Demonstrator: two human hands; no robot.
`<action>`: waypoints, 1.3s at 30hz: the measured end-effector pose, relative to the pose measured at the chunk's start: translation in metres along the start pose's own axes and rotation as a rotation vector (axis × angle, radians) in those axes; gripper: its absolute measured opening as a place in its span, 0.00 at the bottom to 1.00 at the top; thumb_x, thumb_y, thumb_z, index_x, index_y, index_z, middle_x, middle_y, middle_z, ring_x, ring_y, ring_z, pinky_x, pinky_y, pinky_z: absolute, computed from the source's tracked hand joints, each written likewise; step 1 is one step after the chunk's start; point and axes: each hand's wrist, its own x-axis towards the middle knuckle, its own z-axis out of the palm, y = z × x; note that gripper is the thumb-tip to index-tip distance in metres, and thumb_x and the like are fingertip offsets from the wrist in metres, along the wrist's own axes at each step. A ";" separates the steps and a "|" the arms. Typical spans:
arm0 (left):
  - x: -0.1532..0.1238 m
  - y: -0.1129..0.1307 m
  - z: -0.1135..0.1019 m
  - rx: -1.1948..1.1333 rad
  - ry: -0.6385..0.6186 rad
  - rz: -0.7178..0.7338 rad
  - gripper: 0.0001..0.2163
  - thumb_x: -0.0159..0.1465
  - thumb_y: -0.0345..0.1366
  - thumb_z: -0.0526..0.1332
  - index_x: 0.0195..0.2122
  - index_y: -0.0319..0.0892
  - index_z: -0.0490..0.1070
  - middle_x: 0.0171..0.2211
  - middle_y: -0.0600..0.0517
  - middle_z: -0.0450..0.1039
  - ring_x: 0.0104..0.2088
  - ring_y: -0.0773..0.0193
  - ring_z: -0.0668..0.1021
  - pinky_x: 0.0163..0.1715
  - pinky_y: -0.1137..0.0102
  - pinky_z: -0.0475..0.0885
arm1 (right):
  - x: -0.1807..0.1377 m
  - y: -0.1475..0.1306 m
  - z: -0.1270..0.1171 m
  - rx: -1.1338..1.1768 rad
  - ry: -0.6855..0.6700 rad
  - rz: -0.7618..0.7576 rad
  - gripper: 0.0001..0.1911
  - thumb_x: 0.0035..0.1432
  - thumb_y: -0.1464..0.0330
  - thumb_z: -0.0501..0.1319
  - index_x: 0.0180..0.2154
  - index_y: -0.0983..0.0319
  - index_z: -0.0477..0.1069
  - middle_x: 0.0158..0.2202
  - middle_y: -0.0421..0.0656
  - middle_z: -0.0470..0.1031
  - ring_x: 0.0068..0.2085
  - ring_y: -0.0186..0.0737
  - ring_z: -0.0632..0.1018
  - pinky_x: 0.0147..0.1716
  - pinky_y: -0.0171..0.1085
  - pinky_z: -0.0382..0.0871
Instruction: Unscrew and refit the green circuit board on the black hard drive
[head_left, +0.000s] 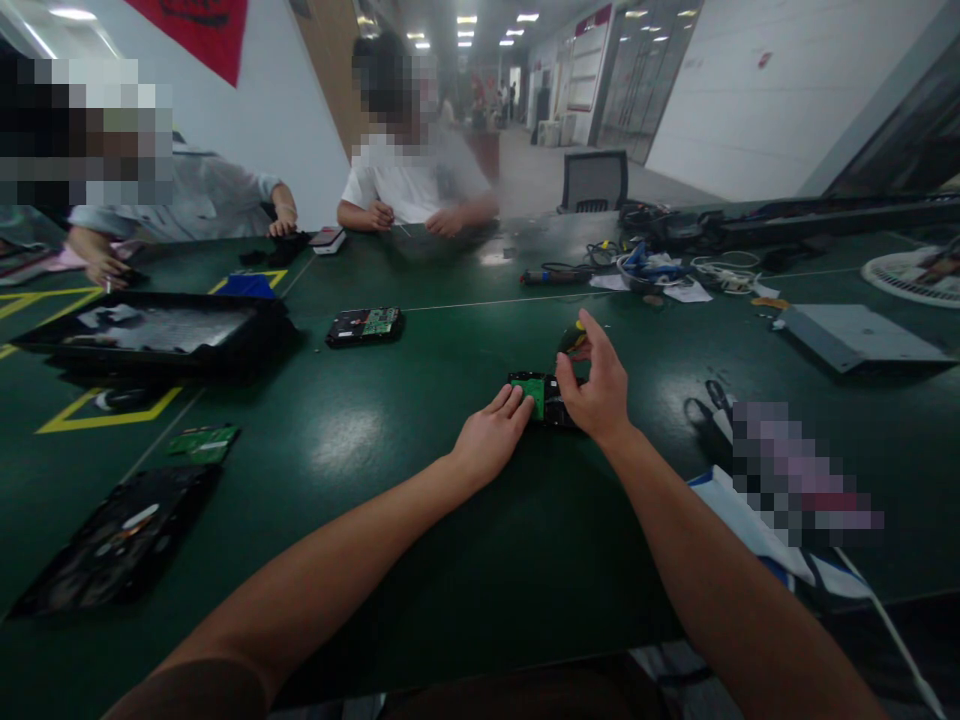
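A small black hard drive (546,398) with a green circuit board on top lies on the dark green table (420,540) in front of me. My left hand (493,436) rests on its near left edge, fingers flat on the green board. My right hand (596,386) is over the drive's right side, thumb down at the board and fingers curved above it. A screwdriver with a yellow and black handle (574,341) lies just behind that hand.
Another hard drive (365,325) lies further back. At the left are a black tray (150,335), a loose green board (202,441) and an opened black case (112,540). Scissors (716,395) and a grey box (855,335) lie right. Two people sit opposite.
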 end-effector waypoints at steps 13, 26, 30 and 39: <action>0.000 0.000 0.001 -0.001 -0.004 -0.001 0.23 0.73 0.29 0.52 0.69 0.36 0.61 0.70 0.37 0.60 0.72 0.51 0.59 0.62 0.59 0.72 | 0.001 -0.001 -0.002 -0.040 0.004 -0.007 0.34 0.68 0.63 0.59 0.71 0.51 0.51 0.59 0.49 0.73 0.45 0.49 0.80 0.46 0.54 0.81; -0.001 -0.001 0.001 -0.009 0.005 0.008 0.23 0.74 0.29 0.51 0.69 0.35 0.61 0.70 0.37 0.60 0.72 0.51 0.59 0.62 0.59 0.72 | 0.000 0.001 0.000 -0.024 0.017 -0.007 0.34 0.68 0.63 0.59 0.71 0.50 0.52 0.63 0.49 0.70 0.47 0.49 0.80 0.45 0.53 0.81; -0.001 -0.001 0.001 -0.012 0.005 -0.002 0.23 0.74 0.30 0.52 0.69 0.37 0.61 0.70 0.38 0.60 0.72 0.53 0.59 0.63 0.59 0.71 | 0.000 0.000 -0.001 -0.009 -0.003 -0.004 0.36 0.69 0.64 0.56 0.73 0.50 0.47 0.64 0.48 0.69 0.51 0.50 0.79 0.49 0.54 0.80; -0.001 -0.001 0.001 -0.002 0.002 0.008 0.23 0.74 0.29 0.52 0.69 0.34 0.61 0.70 0.36 0.60 0.72 0.50 0.60 0.63 0.59 0.71 | 0.000 -0.003 -0.002 -0.013 0.002 -0.011 0.34 0.69 0.64 0.57 0.72 0.51 0.51 0.61 0.49 0.70 0.46 0.48 0.79 0.49 0.54 0.80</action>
